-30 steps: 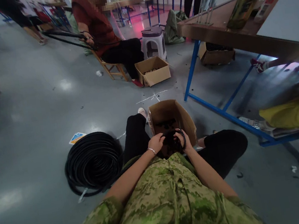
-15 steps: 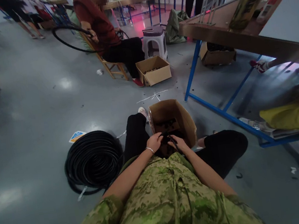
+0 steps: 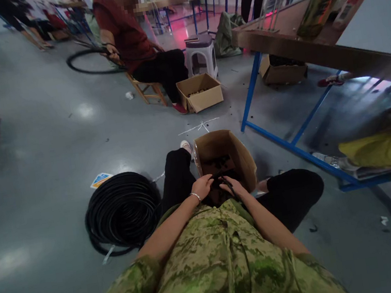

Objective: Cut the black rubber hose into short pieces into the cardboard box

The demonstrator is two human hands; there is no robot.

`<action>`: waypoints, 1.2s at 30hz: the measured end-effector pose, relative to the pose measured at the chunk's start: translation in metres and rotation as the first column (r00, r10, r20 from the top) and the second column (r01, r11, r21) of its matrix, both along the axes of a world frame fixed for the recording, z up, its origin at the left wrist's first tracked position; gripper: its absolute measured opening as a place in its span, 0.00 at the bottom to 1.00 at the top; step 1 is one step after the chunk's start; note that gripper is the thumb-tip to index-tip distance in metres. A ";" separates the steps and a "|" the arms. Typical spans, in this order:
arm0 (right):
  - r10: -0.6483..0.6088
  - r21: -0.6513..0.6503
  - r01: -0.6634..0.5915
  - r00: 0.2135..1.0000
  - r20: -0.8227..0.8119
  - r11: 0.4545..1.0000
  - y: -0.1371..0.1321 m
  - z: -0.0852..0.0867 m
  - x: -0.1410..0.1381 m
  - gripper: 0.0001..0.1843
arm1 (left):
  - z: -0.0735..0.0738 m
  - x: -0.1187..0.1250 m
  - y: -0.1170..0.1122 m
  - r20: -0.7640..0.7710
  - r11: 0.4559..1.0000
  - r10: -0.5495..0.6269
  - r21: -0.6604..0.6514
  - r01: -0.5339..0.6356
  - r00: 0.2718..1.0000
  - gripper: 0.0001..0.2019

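Observation:
I sit with an open cardboard box (image 3: 241, 152) between my knees; small black pieces lie inside it. My left hand (image 3: 202, 186), with a bracelet on the wrist, is closed on a thin black cable piece (image 3: 220, 176) held over the box's near edge. My right hand (image 3: 234, 187) pinches the same black piece from the other side. Both hands are close together above my lap. A big coil of black cable (image 3: 122, 211) lies on the floor beside my left leg.
A seated person in a red top (image 3: 126, 27) handles a black cable loop (image 3: 86, 65) ahead, a second cardboard box (image 3: 200, 92) by their feet. A blue-legged wooden table (image 3: 298, 50) stands right, a purple-topped stool (image 3: 200, 50) behind, a yellow bundle (image 3: 387, 149) on the floor right.
The looped black piece my hands held a second ago has been drawn tight; my hands sit closer together. The seated person's cable loop swung up, then down to the floor.

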State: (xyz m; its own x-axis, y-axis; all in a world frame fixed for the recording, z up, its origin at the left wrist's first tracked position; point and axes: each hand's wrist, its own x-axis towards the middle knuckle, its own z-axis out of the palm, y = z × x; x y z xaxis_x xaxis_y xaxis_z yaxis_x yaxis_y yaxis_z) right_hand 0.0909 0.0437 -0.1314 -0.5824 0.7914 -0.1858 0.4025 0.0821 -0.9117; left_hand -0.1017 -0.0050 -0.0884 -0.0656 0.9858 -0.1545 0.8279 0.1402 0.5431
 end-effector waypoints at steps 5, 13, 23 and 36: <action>0.027 -0.002 -0.027 0.999 -0.021 1.000 -0.002 -0.002 0.000 0.25 | 0.001 0.001 -0.001 -0.001 1.000 -0.026 -0.008 0.026 1.000 0.16; 0.042 0.012 -0.042 0.999 -0.005 0.999 -0.001 0.001 0.001 0.22 | -0.004 -0.001 0.000 -0.008 0.999 -0.038 -0.022 0.038 0.999 0.16; 0.044 -0.002 -0.044 0.999 0.030 0.999 0.001 -0.002 -0.001 0.23 | -0.007 -0.002 0.001 -0.005 0.999 -0.052 -0.015 0.052 0.999 0.15; 0.057 0.003 -0.057 0.998 -0.006 0.998 0.002 -0.003 0.002 0.24 | -0.007 -0.003 0.001 0.025 0.997 -0.070 -0.012 0.071 0.997 0.14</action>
State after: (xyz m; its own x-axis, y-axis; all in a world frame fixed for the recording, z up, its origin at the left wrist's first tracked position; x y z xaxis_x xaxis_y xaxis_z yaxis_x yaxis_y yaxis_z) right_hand 0.0925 0.0454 -0.1340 -0.6277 0.7573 -0.1801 0.3914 0.1071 -0.9140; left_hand -0.1049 -0.0040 -0.0950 0.0079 0.9858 -0.1677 0.8221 0.0890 0.5623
